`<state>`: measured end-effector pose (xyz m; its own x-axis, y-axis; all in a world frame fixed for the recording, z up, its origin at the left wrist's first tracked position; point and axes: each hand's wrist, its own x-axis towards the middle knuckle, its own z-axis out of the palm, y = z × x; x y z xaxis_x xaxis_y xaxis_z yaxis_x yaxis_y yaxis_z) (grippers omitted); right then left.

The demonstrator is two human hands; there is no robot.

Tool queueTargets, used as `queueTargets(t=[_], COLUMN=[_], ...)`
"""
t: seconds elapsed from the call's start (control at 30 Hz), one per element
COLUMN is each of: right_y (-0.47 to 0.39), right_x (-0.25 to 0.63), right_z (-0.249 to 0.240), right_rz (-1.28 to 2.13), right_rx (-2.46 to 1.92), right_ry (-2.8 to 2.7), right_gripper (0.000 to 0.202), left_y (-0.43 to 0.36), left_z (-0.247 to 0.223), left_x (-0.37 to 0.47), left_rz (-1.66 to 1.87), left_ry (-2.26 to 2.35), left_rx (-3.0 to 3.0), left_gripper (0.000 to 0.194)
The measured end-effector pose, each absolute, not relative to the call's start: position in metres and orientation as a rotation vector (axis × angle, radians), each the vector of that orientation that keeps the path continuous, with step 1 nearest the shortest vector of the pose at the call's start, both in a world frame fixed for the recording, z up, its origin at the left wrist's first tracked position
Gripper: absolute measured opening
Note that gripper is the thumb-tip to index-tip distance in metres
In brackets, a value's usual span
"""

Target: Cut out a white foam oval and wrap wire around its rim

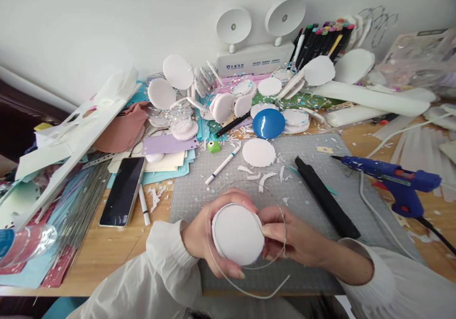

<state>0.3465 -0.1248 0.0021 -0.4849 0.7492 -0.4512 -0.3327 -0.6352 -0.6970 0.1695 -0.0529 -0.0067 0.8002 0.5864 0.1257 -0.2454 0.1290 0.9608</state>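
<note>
My left hand (pixel 223 228) is wrapped round a white foam disc (pixel 238 233), thumb along its lower edge. At the disc's right edge my right hand (pixel 290 236) is closed in a pinch on a thin wire (pixel 284 214). The wire curves in a wide loop around the disc, and its white end (pixel 276 291) hangs below. The right fingertips are partly hidden behind the disc. Beyond the hands, another white foam disc (pixel 259 152) lies flat on the grey cutting mat (pixel 188 195), near white foam trimmings (pixel 263 181).
A blue glue gun (pixel 395 171) with a cord rests at the right, beside a black cutter-like tool (pixel 324 195). A phone (pixel 123 193) lies left, with a white marker (pixel 223 165) on the mat. Foam discs (pixel 223 107) and a blue oval (pixel 268 123) crowd the back.
</note>
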Motion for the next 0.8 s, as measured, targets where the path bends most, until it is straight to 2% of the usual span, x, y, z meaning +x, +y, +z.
queueTargets(t=[0.33,0.5,0.67,0.8], right_y=[-0.127,-0.125,-0.124,-0.127], right_x=[0.346,0.343,0.352,0.355], right_z=[-0.003,0.0,0.002,-0.002], right_rz=[2.068,1.849,1.614,1.55], right_rx=[-0.962,-0.912,-0.904,-0.952], right_ry=[-0.776,-0.729,-0.773,-0.916], right_gripper=[0.029,0.034,0.025,0.019], left_y=[-0.055,-0.053,-0.05,-0.051], left_z=[-0.012,-0.011,-0.01,-0.011], left_x=[0.17,0.17,0.169,0.168], left_rz=[0.639,0.678,0.683,0.642], left_ry=[0.333,0.348,0.37,0.377], left_rx=[1.268,1.174,1.123,1.136], left_gripper=[0.08,0.086,0.082,0.079])
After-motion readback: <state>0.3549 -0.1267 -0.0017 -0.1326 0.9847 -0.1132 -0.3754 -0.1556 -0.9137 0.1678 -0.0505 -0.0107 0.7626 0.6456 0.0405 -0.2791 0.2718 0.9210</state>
